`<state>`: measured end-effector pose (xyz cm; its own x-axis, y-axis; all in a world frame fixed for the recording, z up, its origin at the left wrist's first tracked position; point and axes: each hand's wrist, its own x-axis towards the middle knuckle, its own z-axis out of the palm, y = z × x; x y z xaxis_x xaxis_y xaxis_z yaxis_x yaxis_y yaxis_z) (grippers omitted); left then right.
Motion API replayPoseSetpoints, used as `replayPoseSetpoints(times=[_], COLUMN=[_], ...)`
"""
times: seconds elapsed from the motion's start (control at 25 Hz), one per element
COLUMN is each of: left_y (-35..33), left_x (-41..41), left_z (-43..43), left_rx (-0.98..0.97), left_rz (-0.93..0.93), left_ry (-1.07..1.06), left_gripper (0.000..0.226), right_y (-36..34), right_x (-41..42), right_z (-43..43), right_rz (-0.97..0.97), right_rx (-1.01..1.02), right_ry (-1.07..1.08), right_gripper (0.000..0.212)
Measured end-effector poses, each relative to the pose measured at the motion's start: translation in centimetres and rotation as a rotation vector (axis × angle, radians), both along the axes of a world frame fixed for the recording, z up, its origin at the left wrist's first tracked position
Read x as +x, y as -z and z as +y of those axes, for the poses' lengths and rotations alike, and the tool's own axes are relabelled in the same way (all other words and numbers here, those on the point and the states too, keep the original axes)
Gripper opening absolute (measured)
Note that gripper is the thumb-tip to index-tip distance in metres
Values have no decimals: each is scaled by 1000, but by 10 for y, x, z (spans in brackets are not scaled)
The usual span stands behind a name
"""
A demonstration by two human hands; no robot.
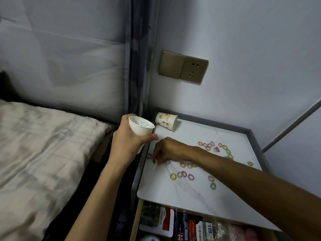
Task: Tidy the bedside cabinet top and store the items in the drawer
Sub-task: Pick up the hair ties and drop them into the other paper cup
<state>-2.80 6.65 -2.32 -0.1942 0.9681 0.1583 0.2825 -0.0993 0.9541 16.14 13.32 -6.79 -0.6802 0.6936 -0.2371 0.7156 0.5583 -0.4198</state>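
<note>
Your left hand (126, 141) is gripping a tilted white paper cup (139, 130), your right hand (166, 150) pinching a thin white cotton swab (155, 164) (you're risking dropping it past the surface (191, 136) edge).

The white counter (173, 192) carries a printed paper cup (166, 121) lying on its side in the back left corner. Small coloured hair ties (216, 149) lie scattered in front of the cup and to its right, some clustered, others apart.
</note>
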Motion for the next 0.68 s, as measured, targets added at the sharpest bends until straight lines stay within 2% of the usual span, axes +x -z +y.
replayPoseSetpoints(times=[0.2, 0.52, 0.68], left_y=[2, 2, 2], left_x=[-1, 1, 2], left_z=[2, 2, 1], left_rx=[-1, -10, -12], left_rz=[8, 5, -1], left_ry=[-7, -1, 4], left_gripper=[73, 73, 74], right_y=[6, 12, 17], right_x=[2, 2, 6], right_z=[-4, -4, -1], right_rz=[69, 64, -18], right_rx=[227, 296, 237], right_ry=[-128, -269, -185], right_gripper=[31, 17, 16])
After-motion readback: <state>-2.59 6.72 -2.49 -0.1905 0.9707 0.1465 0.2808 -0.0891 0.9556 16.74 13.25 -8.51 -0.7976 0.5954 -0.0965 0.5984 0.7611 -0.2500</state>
